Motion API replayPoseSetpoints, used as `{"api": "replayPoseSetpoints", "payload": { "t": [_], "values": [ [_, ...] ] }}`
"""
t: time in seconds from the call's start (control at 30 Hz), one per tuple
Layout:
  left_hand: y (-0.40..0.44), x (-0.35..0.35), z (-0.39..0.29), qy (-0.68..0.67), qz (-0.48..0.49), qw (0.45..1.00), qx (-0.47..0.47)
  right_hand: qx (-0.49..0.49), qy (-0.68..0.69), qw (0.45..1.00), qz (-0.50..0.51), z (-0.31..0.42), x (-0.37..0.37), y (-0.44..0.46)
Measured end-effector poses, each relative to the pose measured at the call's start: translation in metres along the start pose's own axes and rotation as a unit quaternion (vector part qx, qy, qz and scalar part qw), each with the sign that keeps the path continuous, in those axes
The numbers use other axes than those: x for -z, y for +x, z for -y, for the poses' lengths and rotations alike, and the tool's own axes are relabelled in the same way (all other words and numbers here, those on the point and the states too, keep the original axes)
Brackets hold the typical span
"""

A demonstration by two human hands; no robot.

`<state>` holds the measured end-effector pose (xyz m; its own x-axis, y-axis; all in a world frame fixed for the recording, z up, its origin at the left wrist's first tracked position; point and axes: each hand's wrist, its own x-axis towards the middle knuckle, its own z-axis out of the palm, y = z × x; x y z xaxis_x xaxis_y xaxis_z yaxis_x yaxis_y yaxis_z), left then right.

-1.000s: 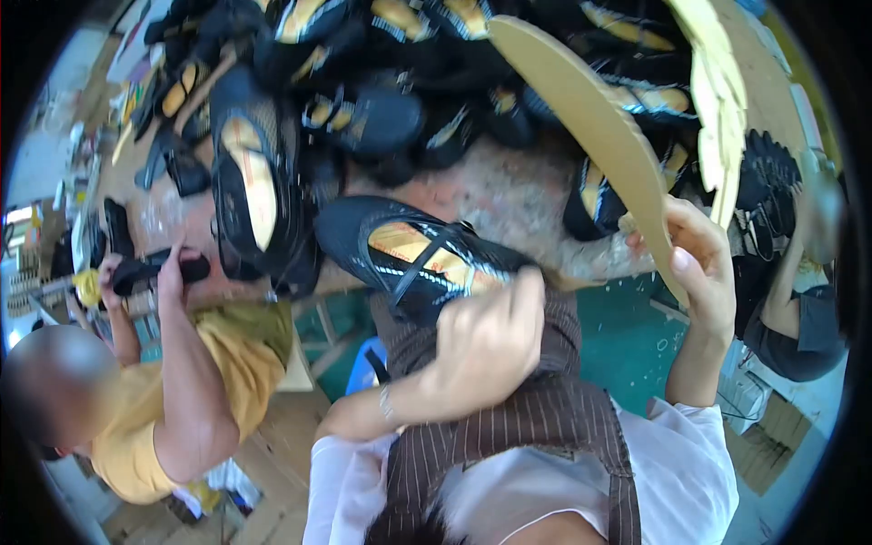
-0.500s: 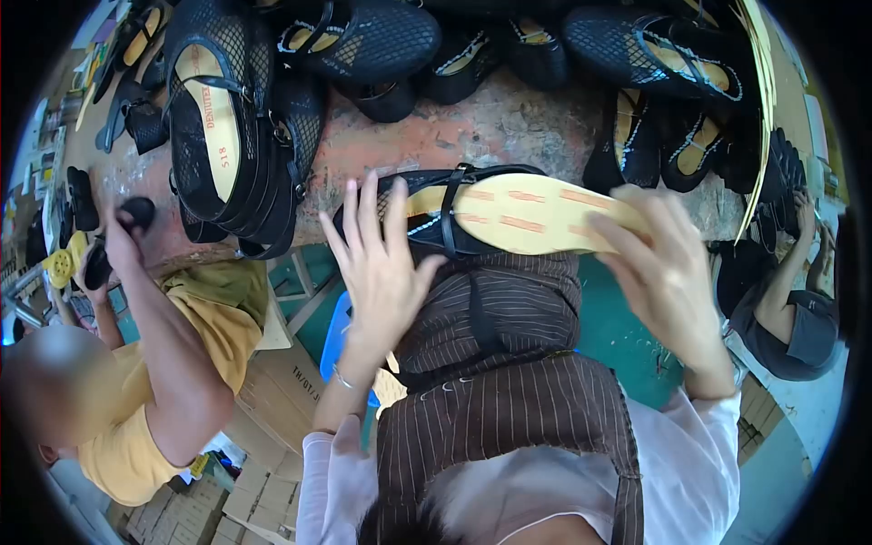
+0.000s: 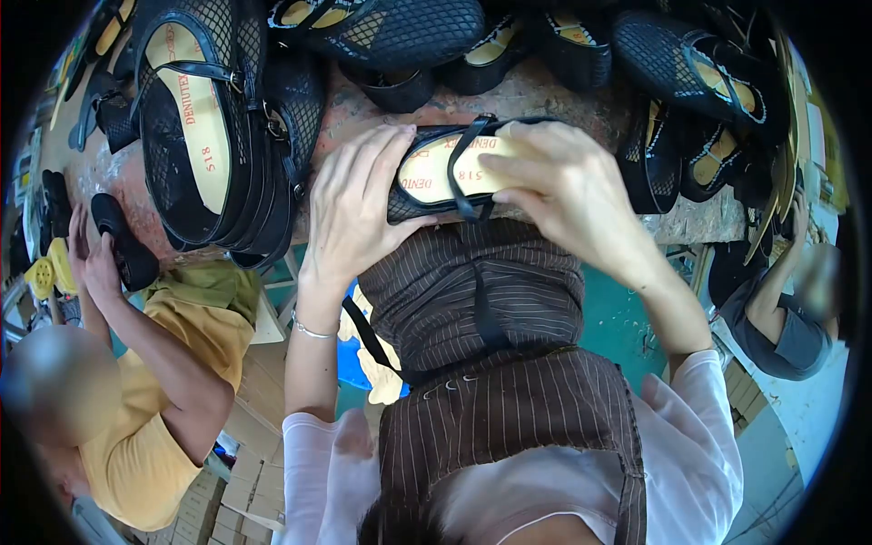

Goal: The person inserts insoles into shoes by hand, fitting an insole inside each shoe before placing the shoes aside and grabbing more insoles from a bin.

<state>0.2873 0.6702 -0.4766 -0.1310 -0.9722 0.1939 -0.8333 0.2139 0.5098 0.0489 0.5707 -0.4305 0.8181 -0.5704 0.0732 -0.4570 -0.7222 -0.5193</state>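
Observation:
A black mesh strap shoe (image 3: pixel 397 202) lies sideways at the table's near edge. Inside it sits a pale yellow insole (image 3: pixel 427 177) with red lettering and "518", passing beneath the shoe's strap. My left hand (image 3: pixel 354 195) is closed round the toe end, fingers over the far side and thumb along the near side. At the heel end, my right hand (image 3: pixel 581 195) is closed on the insole and the shoe's back, its fingers reaching into the opening; its palm hides most of the heel.
Stacked black mesh shoes (image 3: pixel 204 136) stand to the left, and several more shoes (image 3: pixel 400 32) line the far side. Loose insoles (image 3: pixel 786 154) hang at the right. A co-worker in a yellow shirt (image 3: pixel 136 463) holds a dark shoe at left; another person (image 3: pixel 786 331) sits right.
The insole has turned lettered side up and moved left into the shoe. My right hand has come left to the heel, and my left hand has closed round the toe.

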Motion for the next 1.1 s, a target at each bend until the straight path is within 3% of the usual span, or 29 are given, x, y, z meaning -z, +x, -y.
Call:
{"api": "replayPoseSetpoints", "payload": {
  "t": [0.13, 0.23, 0.53, 1.1],
  "values": [
    [-0.014, -0.003, 0.006, 0.038, -0.013, 0.998, 0.049, -0.015, 0.001, 1.000, -0.003, -0.003, 0.003, 0.017],
    [-0.017, -0.007, 0.012, 0.007, -0.024, 0.999, 0.048, 0.029, -0.043, 0.998, 0.021, -0.006, -0.006, 0.025],
    [-0.012, 0.000, 0.006, 0.004, 0.011, 0.999, 0.049, 0.024, -0.083, 0.996, 0.011, -0.003, -0.022, 0.017],
    [-0.012, -0.001, 0.008, -0.019, 0.010, 0.996, 0.081, 0.008, -0.045, 0.999, 0.000, -0.005, -0.017, 0.014]
  ]
}}
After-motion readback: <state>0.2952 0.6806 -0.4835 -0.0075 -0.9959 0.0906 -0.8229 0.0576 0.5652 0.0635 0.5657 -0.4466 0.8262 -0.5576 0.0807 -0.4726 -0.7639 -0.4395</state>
